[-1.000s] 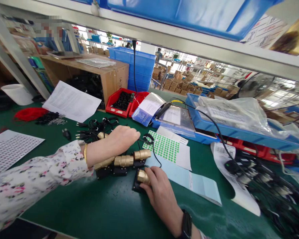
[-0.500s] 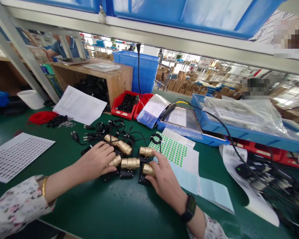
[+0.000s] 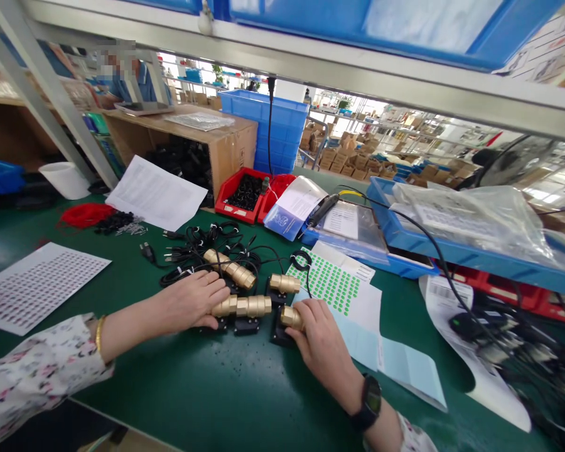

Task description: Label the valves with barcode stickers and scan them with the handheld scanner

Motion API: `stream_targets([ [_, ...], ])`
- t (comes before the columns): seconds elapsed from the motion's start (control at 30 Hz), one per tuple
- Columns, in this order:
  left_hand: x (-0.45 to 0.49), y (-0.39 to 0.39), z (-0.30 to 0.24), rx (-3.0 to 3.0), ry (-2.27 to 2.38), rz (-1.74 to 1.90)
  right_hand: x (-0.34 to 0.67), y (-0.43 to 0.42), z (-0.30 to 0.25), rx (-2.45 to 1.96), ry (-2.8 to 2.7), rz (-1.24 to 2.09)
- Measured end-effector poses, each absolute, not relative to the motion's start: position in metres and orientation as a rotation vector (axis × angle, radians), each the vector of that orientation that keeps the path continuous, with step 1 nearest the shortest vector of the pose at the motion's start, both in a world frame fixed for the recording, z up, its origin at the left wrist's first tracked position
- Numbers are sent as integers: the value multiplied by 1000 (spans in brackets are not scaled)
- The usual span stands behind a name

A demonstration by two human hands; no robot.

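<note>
Several brass valves with black housings and black cables lie grouped on the green table. My left hand [image 3: 191, 302] is closed over the left brass valve [image 3: 225, 306], its fingers across the top and its thumb low at the near side. That valve sits end to end with the middle brass valve [image 3: 255, 306]. My right hand [image 3: 322, 336] grips the near right brass valve [image 3: 290, 317] between thumb and fingers, hiding its right end. Just behind lies another brass valve [image 3: 285, 284], and a longer brass piece [image 3: 230, 269] rests slanted behind my left fingers.
Coiled black cables with plugs [image 3: 173, 254] lie behind the valves. A sheet of green dot stickers [image 3: 332, 282] is to the right, a printed label sheet [image 3: 42, 285] at far left. Red bins [image 3: 238, 210], a blue tray [image 3: 456, 232] and a cardboard box [image 3: 235, 150] stand behind.
My right index finger has come down from the back right valve onto the near one. My left hand stays on the left valve. The view has shifted slightly.
</note>
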State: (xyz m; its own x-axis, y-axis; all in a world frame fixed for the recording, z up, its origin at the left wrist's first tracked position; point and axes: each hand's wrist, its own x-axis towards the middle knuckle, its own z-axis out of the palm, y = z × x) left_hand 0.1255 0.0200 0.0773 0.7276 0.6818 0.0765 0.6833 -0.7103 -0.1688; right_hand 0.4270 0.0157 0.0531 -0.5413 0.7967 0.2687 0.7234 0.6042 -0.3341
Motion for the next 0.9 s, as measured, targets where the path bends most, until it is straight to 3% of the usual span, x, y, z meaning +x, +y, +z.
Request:
stream_targets([
  [0.33,122,33,61,-2625,-942,-62,387,29,56,-1189,-2603,-10],
  [0.63,114,35,61,-2567,-1099,-159,377,22,55,-1224,-2584,-13],
  [0.9,90,34,55,-2468,-944,-133,379,23,55,-1387,-2512,-9],
])
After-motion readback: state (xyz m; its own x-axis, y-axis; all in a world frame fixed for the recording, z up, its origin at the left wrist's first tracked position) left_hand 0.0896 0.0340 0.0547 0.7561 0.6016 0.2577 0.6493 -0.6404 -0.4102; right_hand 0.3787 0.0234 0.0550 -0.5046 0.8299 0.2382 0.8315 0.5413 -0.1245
